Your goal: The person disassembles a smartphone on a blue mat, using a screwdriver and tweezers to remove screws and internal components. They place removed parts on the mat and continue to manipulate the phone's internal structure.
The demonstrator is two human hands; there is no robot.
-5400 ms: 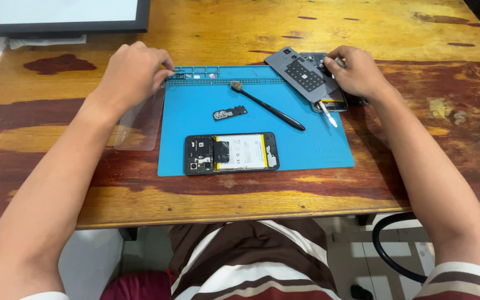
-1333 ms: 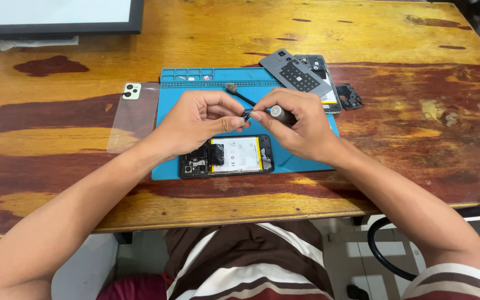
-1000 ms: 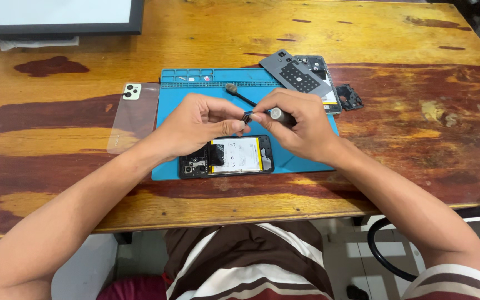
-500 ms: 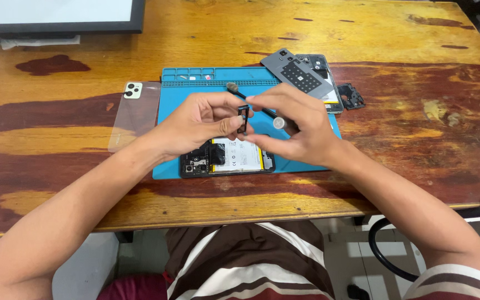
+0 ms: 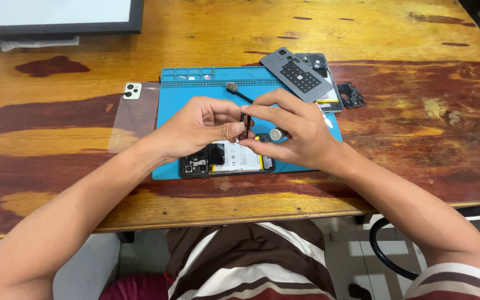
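My left hand (image 5: 202, 125) and my right hand (image 5: 293, 131) meet above an opened black phone (image 5: 226, 160) with its battery showing, which lies on a blue work mat (image 5: 179, 105). Between the fingertips of both hands I hold a small black phone part (image 5: 244, 126) upright. My right hand also keeps a thin black screwdriver (image 5: 239, 94) with a round metal end cap (image 5: 276, 134) tucked under its fingers. The phone's right end is hidden by my right hand.
A clear phone case (image 5: 135, 114) lies left of the mat. A grey phone back cover (image 5: 301, 75) rests on another phone (image 5: 329, 100) at the mat's far right corner, with a small black bracket (image 5: 351, 94) beside it. A dark-framed panel (image 5: 56, 16) sits far left on the wooden table (image 5: 418, 33).
My hands came from the mat's far corners to its middle. In the last second they raised the small black part and turned it upright, and the screwdriver shifted under my right fingers.
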